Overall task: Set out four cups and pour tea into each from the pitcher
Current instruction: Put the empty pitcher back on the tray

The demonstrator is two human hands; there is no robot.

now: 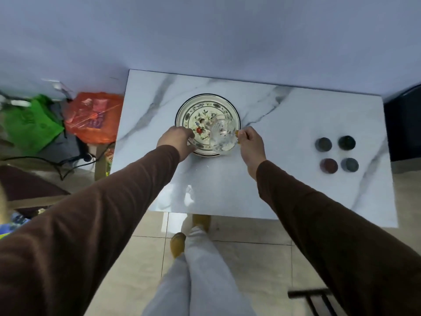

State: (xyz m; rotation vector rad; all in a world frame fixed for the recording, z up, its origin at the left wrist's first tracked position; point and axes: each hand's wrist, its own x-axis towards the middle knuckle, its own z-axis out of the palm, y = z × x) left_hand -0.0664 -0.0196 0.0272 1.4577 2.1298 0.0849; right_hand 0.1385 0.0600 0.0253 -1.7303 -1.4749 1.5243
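A round floral plate (200, 106) lies at the middle of the white marble table (284, 190). A clear glass pitcher (222, 135) stands on the plate's right side. My right hand (250, 142) grips the pitcher's handle. My left hand (176, 140) holds the plate's near left rim. Several small dark cups (336, 153) stand in a tight square group at the table's right: two at the back, a reddish one and a grey one at the front.
Orange (95, 117) and green (32, 124) bags lie on the floor left of the table, with cables beside them. A dark object (403, 124) stands past the table's right edge. A black rack (314, 299) shows at bottom right. My legs and slippers are below the table's near edge.
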